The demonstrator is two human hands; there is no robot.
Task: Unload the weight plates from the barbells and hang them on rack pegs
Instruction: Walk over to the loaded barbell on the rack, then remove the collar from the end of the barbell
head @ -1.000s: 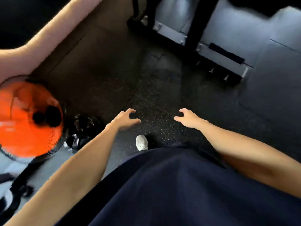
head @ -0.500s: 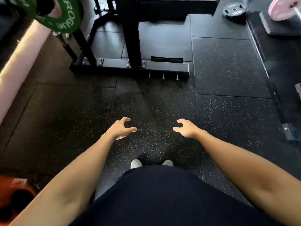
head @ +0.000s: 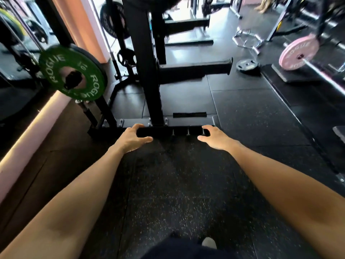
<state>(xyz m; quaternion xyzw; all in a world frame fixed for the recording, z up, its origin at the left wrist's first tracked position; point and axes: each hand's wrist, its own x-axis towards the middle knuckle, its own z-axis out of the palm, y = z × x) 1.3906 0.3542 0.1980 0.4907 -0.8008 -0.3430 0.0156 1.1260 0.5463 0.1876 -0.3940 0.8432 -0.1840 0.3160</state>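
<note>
My left hand (head: 133, 138) and my right hand (head: 214, 137) reach forward over the rubber floor, fingers loosely curled, holding nothing. Ahead stands a black rack upright (head: 147, 68) with a bare horizontal peg (head: 196, 69) pointing right. A green Rogue plate (head: 72, 75) hangs on a peg at the left. At the right a pink plate (head: 298, 54) sits on a barbell (head: 324, 75). A small black plate (head: 246, 65) lies flat on the floor behind the peg. Black plates (head: 113, 19) hang further back.
The rack's base bar (head: 168, 130) with short pins lies across the floor just beyond my hands. A pink wall ledge (head: 28, 139) runs along the left. A hex bar (head: 246, 41) lies at the back right. My shoe (head: 209, 243) shows at the bottom.
The view has swung up from the floor and an orange fan to the rack. Both hands stay held out in front, holding nothing, and now appear level with the rack's base.
</note>
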